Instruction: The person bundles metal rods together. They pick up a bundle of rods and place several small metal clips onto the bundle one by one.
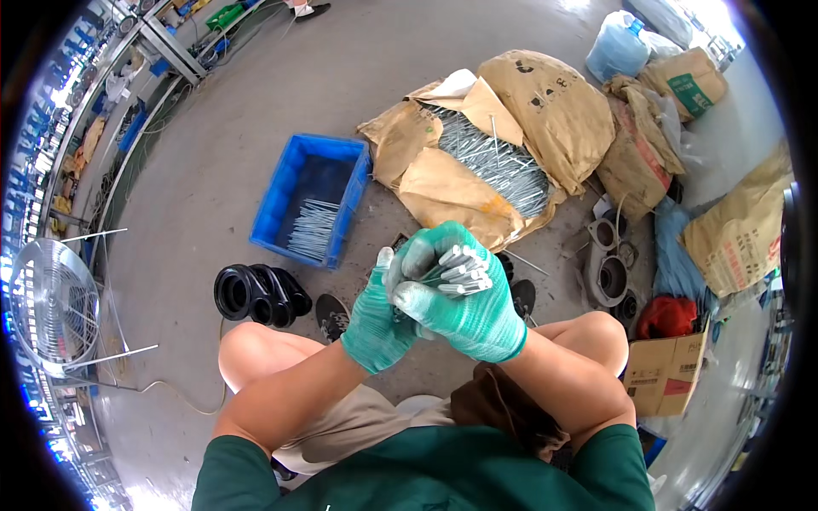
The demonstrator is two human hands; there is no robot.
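Note:
Both my hands, in green knit gloves with pale palms and fingertips, come together above the floor between my knees. My right hand [469, 319] wraps round a bundle of thin silver metal rods [467, 274], whose ends stick out to the right. Pressed against the other side of the bundle is my left hand [379, 315], its fingers curled; the rods' far part is hidden inside the gloves. Ahead on the left, a blue plastic bin [271, 194] holds a row of similar rods [313, 228]. Beyond my hands lies a torn brown paper sack [443, 189] full of loose rods [494, 157].
Black ring-shaped parts [256, 294] stand left of my feet. A metal fan [53, 307] is at far left, near shelving. On the right are grey castings [607, 277], a cardboard box [665, 370], a red bag [669, 317] and more sacks [733, 226]. One rod [527, 261] lies on the floor.

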